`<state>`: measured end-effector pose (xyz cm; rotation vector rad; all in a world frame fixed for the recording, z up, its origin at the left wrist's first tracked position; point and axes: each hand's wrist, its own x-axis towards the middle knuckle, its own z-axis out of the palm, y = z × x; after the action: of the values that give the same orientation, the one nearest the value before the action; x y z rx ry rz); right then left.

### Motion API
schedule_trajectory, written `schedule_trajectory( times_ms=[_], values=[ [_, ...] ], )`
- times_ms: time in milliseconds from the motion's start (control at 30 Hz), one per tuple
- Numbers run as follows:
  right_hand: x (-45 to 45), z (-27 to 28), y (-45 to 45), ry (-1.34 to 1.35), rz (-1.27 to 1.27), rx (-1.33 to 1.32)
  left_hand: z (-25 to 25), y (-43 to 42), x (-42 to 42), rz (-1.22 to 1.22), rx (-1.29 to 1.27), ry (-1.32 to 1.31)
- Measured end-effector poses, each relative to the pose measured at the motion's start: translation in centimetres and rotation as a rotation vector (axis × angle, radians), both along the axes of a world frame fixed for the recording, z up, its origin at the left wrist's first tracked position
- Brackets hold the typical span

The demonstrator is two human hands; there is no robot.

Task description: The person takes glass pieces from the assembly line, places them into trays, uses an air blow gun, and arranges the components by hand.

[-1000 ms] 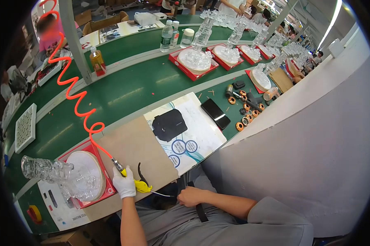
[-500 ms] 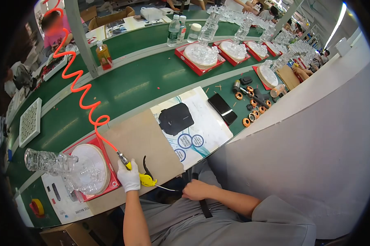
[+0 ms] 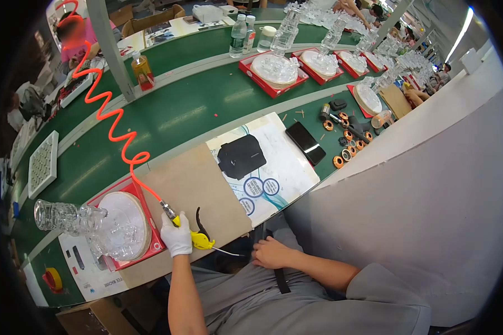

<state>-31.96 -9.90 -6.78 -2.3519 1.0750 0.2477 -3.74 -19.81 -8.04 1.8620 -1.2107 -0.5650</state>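
Observation:
My left hand (image 3: pixel 176 235), in a white glove, is closed round a yellow air blow gun (image 3: pixel 202 241). Its thin metal nozzle points right, toward my lap, and an orange coiled hose (image 3: pixel 116 120) runs up from its fitting. At my waist, my bare right hand (image 3: pixel 271 253) is closed against my grey clothes beside a black belt (image 3: pixel 282 281); whatever its fingers pinch is hidden. Left of the glove, a clear glass vessel (image 3: pixel 67 218) lies tilted with a round white disc (image 3: pixel 130 223) on a red tray (image 3: pixel 153 237).
Brown cardboard (image 3: pixel 184 178) lies before me, beside a printed box panel (image 3: pixel 282 192) with a black flat part (image 3: pixel 241 157). A phone (image 3: pixel 305 143) and several copper-coloured rings (image 3: pixel 338 162) are to the right. More red trays (image 3: pixel 273 89) line the green bench. A grey-white wall (image 3: pixel 407 206) bounds the right side.
The view has shifted slightly. My left hand keeps the blow gun in nearly the same place; my right hand has changed its finger pose a little at my waist.

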Motion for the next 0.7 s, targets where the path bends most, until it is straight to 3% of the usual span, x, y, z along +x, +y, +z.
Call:
schedule_trajectory(
  times_ms=[100, 300, 400, 500, 600, 700],
  values=[
    [0.3, -1.3, 1.0, -0.125, -0.048, -0.263, 0.0, 0.0, -0.1, 0.004, -0.006, -0.019],
    [1.0, 0.0, 0.2, 0.254, 0.057, 0.205, -0.1, -0.1, -0.1, 0.001, -0.026, -0.055],
    [1.2, 1.2, -0.9, 0.287, 0.064, 0.343, -0.2, -0.2, 0.0, 0.002, -0.029, -0.032],
    [0.3, -0.4, -0.6, -0.005, -0.033, 0.016, -0.6, 0.0, 0.1, 0.011, -0.052, 0.007],
    [0.7, -1.1, 0.6, 0.009, 0.019, -0.11, -0.2, -0.2, -0.3, 0.005, -0.049, -0.001],
    [1.2, -0.6, 0.4, 0.11, 0.032, 0.011, -0.2, -0.2, 0.0, 0.008, -0.025, -0.031]
  ],
)
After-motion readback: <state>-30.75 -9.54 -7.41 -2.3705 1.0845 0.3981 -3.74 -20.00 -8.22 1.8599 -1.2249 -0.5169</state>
